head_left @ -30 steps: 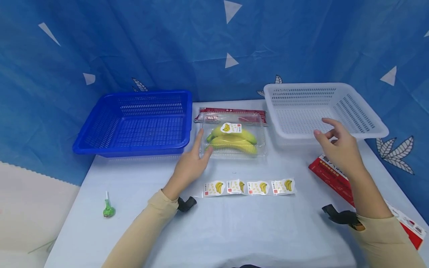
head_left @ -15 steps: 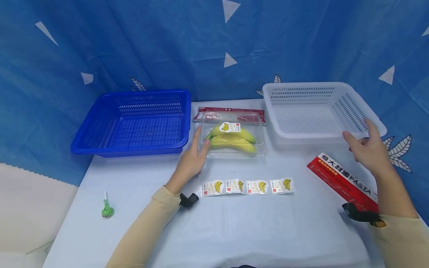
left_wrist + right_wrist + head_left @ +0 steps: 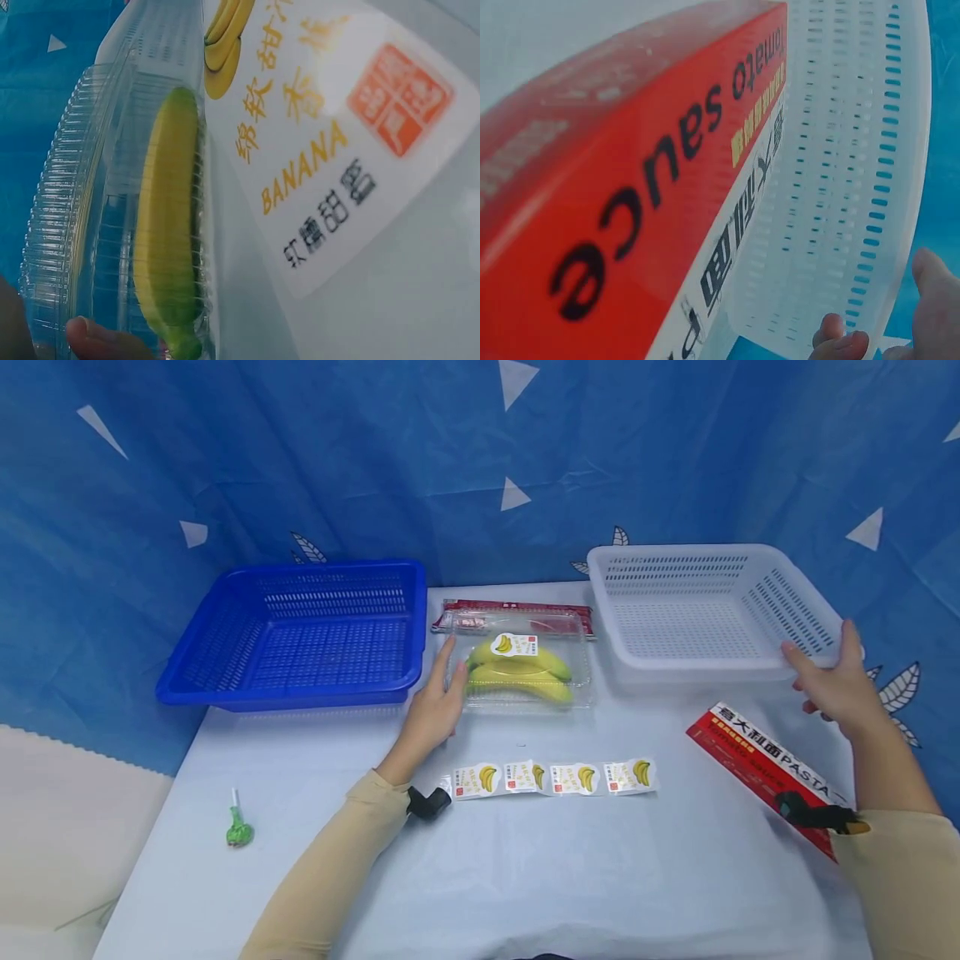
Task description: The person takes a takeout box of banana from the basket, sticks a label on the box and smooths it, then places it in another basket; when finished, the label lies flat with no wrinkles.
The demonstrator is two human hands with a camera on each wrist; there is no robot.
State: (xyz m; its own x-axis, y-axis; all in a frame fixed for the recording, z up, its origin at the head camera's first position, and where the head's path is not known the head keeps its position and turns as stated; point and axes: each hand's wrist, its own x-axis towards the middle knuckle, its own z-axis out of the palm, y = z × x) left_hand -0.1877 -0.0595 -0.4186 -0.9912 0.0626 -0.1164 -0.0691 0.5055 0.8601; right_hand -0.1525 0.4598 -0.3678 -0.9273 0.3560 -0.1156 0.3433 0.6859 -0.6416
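A clear lidded container point(image 3: 585, 681) holds yellow-green bananas point(image 3: 517, 681) under a banana sticker point(image 3: 514, 645). My left hand point(image 3: 433, 714) lies at its left end, index finger straight along the side and thumb at the near corner; the left wrist view shows the thumb point(image 3: 105, 341) beside it. On the right, my right hand point(image 3: 843, 689) holds the near right corner of a white plastic basket point(image 3: 626, 643), thumb over the inside and index finger on the outer side. The other fingers are partly hidden. In the right wrist view, fingertips point(image 3: 840, 345) show at the rim.
A blue basket point(image 3: 300, 697) stands at the left. A strip of banana stickers point(image 3: 555, 779) lies in front of the container and a red packet point(image 3: 517, 607) behind it. A red pasta box point(image 3: 757, 768) lies below the right hand. A green lollipop point(image 3: 239, 833) is near the left edge.
My right hand has moved right, from above the white basket's front edge to its near right corner, uncovering the pasta box. The left hand has barely shifted at the container.
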